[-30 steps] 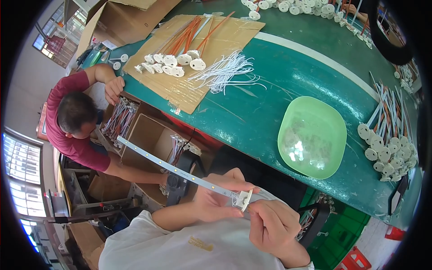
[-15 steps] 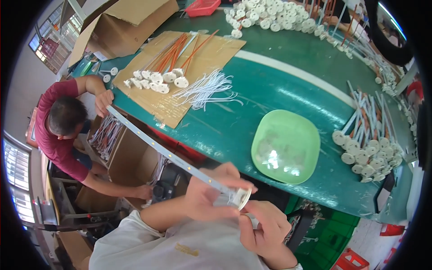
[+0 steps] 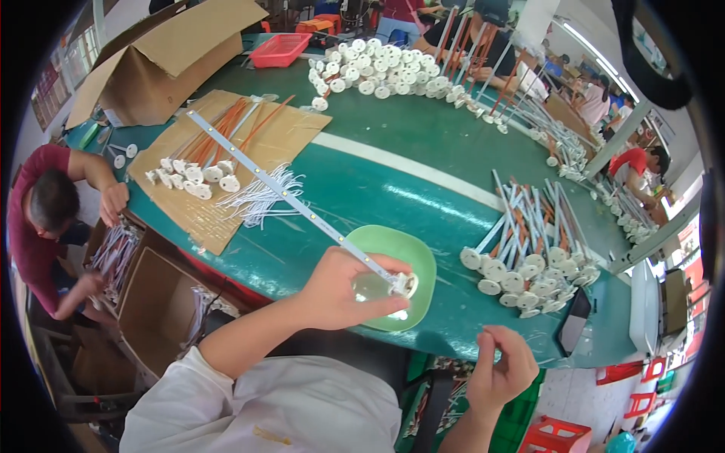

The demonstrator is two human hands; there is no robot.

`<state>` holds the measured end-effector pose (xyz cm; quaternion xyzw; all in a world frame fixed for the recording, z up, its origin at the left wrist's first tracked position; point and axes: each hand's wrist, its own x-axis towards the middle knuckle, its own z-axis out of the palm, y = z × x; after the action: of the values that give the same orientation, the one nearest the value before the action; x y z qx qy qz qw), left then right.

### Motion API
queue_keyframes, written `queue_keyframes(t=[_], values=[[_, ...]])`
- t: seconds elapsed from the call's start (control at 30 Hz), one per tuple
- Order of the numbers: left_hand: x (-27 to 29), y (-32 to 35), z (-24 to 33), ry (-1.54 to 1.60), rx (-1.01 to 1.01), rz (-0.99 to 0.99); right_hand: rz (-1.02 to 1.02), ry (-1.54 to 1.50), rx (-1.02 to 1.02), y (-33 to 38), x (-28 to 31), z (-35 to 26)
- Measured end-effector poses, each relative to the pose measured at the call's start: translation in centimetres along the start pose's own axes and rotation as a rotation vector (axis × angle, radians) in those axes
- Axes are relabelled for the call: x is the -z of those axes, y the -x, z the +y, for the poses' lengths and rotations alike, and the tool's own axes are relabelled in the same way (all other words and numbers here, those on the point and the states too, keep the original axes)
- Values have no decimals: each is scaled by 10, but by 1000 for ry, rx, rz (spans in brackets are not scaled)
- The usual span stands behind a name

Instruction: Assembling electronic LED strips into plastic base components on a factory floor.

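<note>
My left hand point(image 3: 343, 291) is closed around the lower end of an LED strip point(image 3: 264, 177), a long narrow silver bar with small yellow dots. A round white cap point(image 3: 408, 285) sits at that end, between my thumb and fingers. The strip slants up to the left across the table. Beneath the hand stands a light green dish point(image 3: 424, 264), partly covered by it; its contents are hard to make out. Off to the right, over the table's front edge, my right hand point(image 3: 502, 368) has its thumb and fingertips together. Whatever they pinch, if anything, is too small to tell.
White wires point(image 3: 264, 198) lie beside capped strips point(image 3: 198, 177) on cardboard point(image 3: 219, 234). More capped strips point(image 3: 529, 264) are piled at right, near a dark flat object point(image 3: 574, 323). A co-worker point(image 3: 49, 200) bends over boxes at left. White discs point(image 3: 377, 72) are heaped behind.
My right hand has left the white cap and moved right. My left hand now holds the strip over the dish. The co-worker's hand no longer meets the strip's far end. The view has shifted right.
</note>
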<state>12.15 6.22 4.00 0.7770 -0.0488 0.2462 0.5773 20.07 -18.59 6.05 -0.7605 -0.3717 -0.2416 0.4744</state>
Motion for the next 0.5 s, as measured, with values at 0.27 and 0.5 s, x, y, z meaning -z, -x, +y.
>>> queue_keyframes(t=[0.27, 0.5], values=[[29, -9, 16, -118, 19, -136, -49, 455, 138, -66, 18, 66], [122, -1, 34, -656, 192, 5, -393, 475, -46, -97, 41, 106]])
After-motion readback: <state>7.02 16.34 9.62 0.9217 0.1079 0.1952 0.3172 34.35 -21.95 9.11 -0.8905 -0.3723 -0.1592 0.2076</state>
